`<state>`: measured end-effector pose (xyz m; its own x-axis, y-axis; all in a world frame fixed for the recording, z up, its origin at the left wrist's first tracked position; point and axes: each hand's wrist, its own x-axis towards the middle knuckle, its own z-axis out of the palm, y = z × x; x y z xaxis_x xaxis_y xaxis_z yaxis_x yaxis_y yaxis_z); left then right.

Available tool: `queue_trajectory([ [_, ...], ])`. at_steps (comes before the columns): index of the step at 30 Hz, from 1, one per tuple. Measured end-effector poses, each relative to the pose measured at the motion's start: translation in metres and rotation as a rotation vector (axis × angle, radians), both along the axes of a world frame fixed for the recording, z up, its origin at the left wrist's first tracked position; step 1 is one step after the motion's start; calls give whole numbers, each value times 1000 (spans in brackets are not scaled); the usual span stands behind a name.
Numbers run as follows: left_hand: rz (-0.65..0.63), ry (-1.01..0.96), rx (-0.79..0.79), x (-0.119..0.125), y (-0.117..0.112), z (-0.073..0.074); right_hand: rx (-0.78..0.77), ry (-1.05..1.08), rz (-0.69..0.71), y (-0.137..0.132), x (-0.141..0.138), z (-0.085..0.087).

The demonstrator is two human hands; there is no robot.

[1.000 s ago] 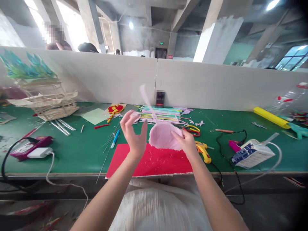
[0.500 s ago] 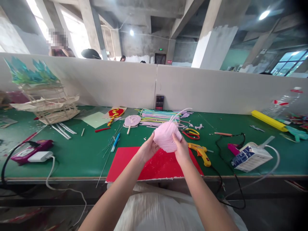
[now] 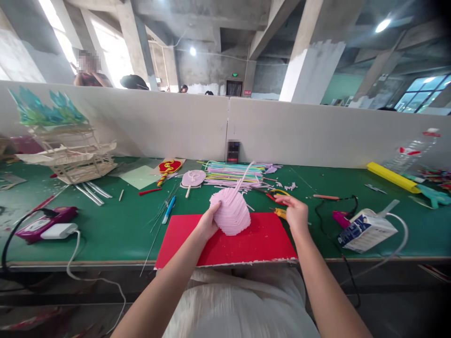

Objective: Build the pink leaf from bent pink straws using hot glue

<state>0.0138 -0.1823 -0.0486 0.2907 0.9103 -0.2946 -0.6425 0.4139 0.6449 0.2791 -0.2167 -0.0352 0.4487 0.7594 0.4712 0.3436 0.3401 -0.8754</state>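
My left hand [image 3: 210, 221] pinches the left edge of a pink fan-shaped piece [image 3: 232, 213], built from rows of fuzzy chenille stems, with loose stem ends sticking up from its top. The piece is held tilted above a red board [image 3: 253, 249]. My right hand [image 3: 295, 213] is over a pair of pliers [image 3: 273, 196] with red and yellow handles, index finger stretched out and fingertips at the handles. The other fingers are partly curled. Below that hand, a yellow hot glue gun [image 3: 281, 213] is mostly covered.
Chenille stems [image 3: 232, 174] lie in a pile behind the pink piece. A round pink fan [image 3: 193, 178] and a blue pen-like tool [image 3: 169, 209] lie left. A carton [image 3: 366, 231] with cords stands right; a stick-built model [image 3: 73, 155] stands far left. A partition [image 3: 169, 122] backs the table.
My right hand has let go of the pink piece and moved right to the pliers. My left hand has lowered the piece slightly and shifted it left.
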Motion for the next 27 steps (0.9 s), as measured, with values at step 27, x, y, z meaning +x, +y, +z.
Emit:
queue_trajectory([
  [27, -118, 44, -47, 3, 1, -4, -819, -940, -18, 97, 70, -2],
])
